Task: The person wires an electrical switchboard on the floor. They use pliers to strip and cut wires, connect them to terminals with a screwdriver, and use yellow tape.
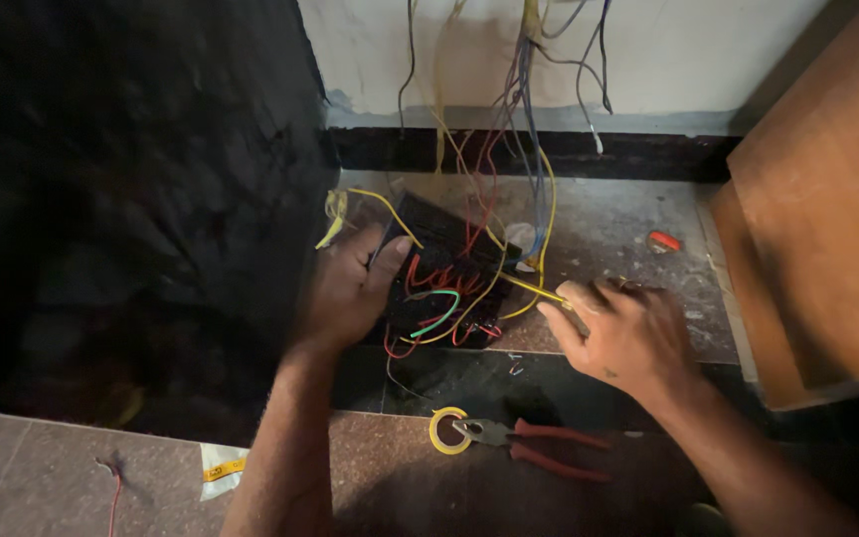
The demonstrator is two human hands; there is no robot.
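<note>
While the left hand [350, 288] grips the left edge of a black panel [444, 268], thumb laid across its face and fingers curled behind it, the panel lies tilted on a grey stone ledge [628, 239] close to the foot of a pale wall [469, 50]. Across the panel's face run loops of red wire, one green wire [441, 316] and several yellow ones. From the panel's right side a yellow wire [534, 288] leads out to the right hand [623, 333], whose thumb and forefinger are pinched on the wire's end, the other fingers folded loosely. More wires [524, 109], blue, yellow, red and dark, hang down the wall in a loose bunch and reach the panel's far edge. A small red object [663, 241] lies on the ledge toward its right end, well apart from both hands. Nearer the camera, on the reddish-brown stone floor [52, 477], a roll of yellow tape [447, 431] touches the nose of a pair of red-handled pliers [539, 447], which lie just below the right wrist. A scrap of white and yellow wrapper [221, 467] lies on the floor beside the left forearm, and a thin red wire [113, 482] further left. A dark surface [131, 199] fills the left side, and a brown wooden board [827, 229] stands at the right end of the ledge.
</note>
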